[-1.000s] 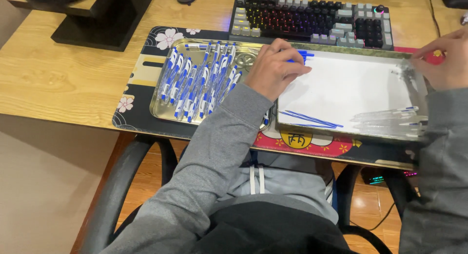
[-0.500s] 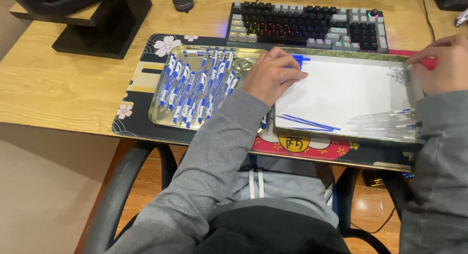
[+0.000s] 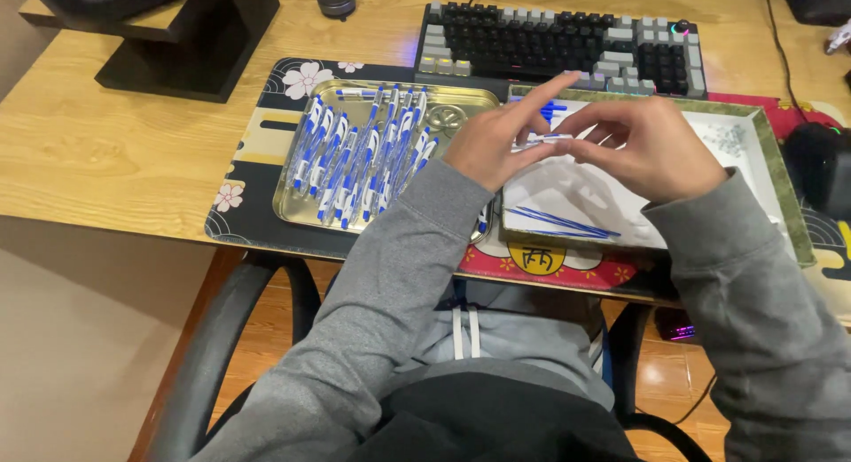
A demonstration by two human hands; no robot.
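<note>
Both hands meet above the white tray: the left hand and the right hand each pinch an end of a slim white-and-blue pen between thumb and fingers, the left forefinger lifted free. By my judgement the two ends are being fitted together, so it pays to keep the pen level and over the tray (a dropped small part would then land on white, not on the counter). Finished pens lie in the gold tray at nine o'clock of the hands; loose blue refills lie at six o'clock.
</note>
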